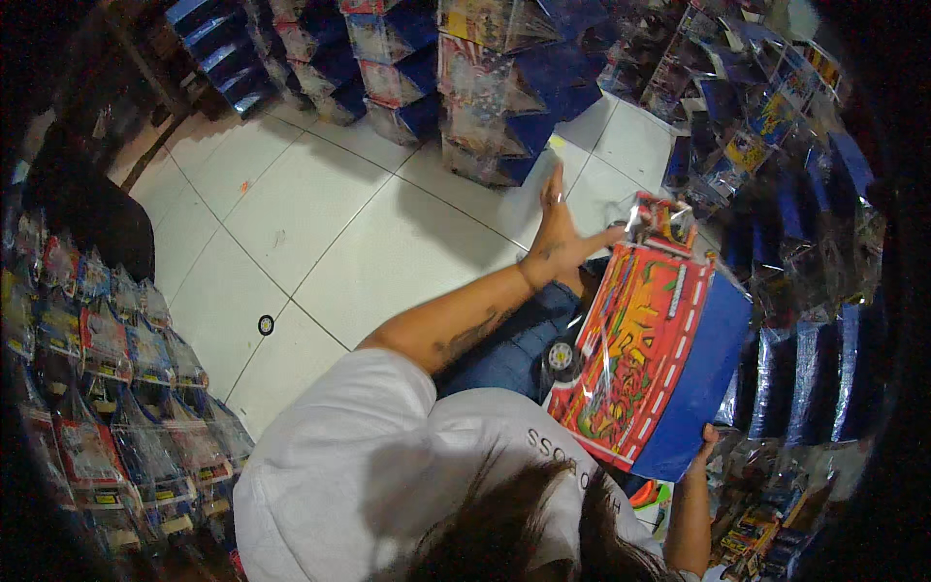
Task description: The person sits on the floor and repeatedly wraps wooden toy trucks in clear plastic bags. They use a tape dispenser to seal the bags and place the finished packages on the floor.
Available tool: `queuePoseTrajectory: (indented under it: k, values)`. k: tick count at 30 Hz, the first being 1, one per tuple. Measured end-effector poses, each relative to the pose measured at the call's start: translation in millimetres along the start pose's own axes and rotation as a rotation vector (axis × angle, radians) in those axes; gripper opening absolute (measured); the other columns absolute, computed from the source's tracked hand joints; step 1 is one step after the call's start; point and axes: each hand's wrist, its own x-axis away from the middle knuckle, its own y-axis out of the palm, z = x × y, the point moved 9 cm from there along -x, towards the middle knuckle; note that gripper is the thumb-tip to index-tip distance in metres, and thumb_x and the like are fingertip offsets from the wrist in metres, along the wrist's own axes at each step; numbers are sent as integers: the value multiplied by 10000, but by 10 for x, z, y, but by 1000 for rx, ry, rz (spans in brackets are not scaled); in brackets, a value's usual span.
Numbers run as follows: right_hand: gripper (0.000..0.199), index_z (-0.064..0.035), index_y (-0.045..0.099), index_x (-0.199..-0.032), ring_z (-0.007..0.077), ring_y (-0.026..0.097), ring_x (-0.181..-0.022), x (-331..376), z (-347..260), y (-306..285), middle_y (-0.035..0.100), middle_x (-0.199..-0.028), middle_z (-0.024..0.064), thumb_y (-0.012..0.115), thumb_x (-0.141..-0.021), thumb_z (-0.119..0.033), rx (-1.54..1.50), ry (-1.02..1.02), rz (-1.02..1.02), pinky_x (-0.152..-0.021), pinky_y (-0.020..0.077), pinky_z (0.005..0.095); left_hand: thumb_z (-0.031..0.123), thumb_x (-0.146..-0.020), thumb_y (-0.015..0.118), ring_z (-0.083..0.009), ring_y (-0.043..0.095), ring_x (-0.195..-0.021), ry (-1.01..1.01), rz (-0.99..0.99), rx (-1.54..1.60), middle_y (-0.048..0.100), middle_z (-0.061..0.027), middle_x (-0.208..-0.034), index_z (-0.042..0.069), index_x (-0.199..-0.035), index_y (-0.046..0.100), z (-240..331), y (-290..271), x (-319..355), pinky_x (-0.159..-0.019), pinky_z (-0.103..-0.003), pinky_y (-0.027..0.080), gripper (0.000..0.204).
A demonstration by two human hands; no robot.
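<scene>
A toy truck (635, 339) in clear plastic lies tilted across my lap. Its red side has yellow and green lettering art, with a broad blue panel beside it. One black wheel (561, 357) shows along its left edge. My right hand (709, 444) grips the near corner of the blue panel, fingers partly hidden behind it. At the far end, by the cab (663, 221), my left hand (562, 238) has its fingers stretched out, the thumb reaching to the plastic at the cab. Between that hand and the truck, my jeans (514, 339) show.
Tall stacks of wrapped toy trucks (485, 97) stand ahead on the white tiled floor (339, 213). More wrapped toys line the left (107, 339) and right (805, 369). A loose small wheel (266, 325) lies on the tiles, with a dark object (102, 223) at far left.
</scene>
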Motion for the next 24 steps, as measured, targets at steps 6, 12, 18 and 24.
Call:
queuePoseTrajectory:
  k: [6,12,18,24]
  values:
    - [687,56,484,-1240,324,635,-919,71,118,1414,592,-1171,185,634,-695,-334,-240,101,-348,-853,527,436,428,-876,630,-114,556,-1015,-450,-1059,507,604,-43,-1152,-26,-1307,468,-208,-156,927,-890,-313,450,646]
    - [886,-5,413,-1342,340,567,-1079,452,773,3811,555,-1239,182,634,-659,-525,-102,367,-594,-952,452,474,337,-926,568,-152,627,-926,-1041,-520,639,601,-84,-1119,-4,-1319,436,-1196,-1915,1061,-765,-301,541,538]
    - [772,-34,378,-1368,324,529,-1155,732,1878,5198,504,-1303,178,550,-804,-532,-69,706,-741,-999,430,462,681,-836,484,-193,662,-825,-979,181,784,662,-169,-909,39,-1345,437,-2085,-3421,1730,-757,-305,536,820]
    - [746,-115,353,-1394,292,510,-1190,531,2398,5737,501,-1322,111,601,-799,-492,89,561,-773,-1009,413,463,714,-855,389,-332,380,-1295,-960,891,824,381,-106,-1432,119,-1443,278,-1695,-3131,3062,-1050,-527,300,843]
